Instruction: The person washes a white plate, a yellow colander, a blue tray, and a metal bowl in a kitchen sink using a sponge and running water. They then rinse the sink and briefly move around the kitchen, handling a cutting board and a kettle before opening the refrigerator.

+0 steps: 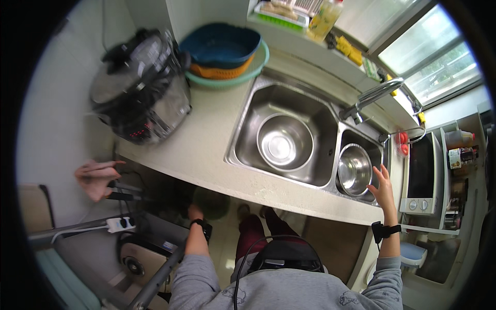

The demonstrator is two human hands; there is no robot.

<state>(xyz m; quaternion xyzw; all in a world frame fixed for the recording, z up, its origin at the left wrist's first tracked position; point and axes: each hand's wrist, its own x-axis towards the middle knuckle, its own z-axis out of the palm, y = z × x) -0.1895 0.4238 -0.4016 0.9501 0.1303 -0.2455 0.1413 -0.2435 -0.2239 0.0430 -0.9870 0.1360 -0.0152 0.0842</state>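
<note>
My right hand (383,190) reaches over the small sink basin with its fingers apart and nothing held. A stainless steel bowl (354,169) sits in that basin, just beside my fingertips; whether they touch its rim is unclear. Another round steel bowl (285,142), with no contents showing, sits inside the large sink basin (248,128). Below the counter's front edge, my left hand (195,212) hangs low in shadow, its fingers partly hidden. Close by it is a dark green rounded thing (211,203), too dim to name.
A chrome faucet (372,99) arches behind the basins. On the counter's left stand an electric pressure cooker (145,87) and stacked plastic basins (223,46). A microwave oven (422,174) is at the right. Beside my left arm, a metal rack (162,279) carries a power strip (120,224).
</note>
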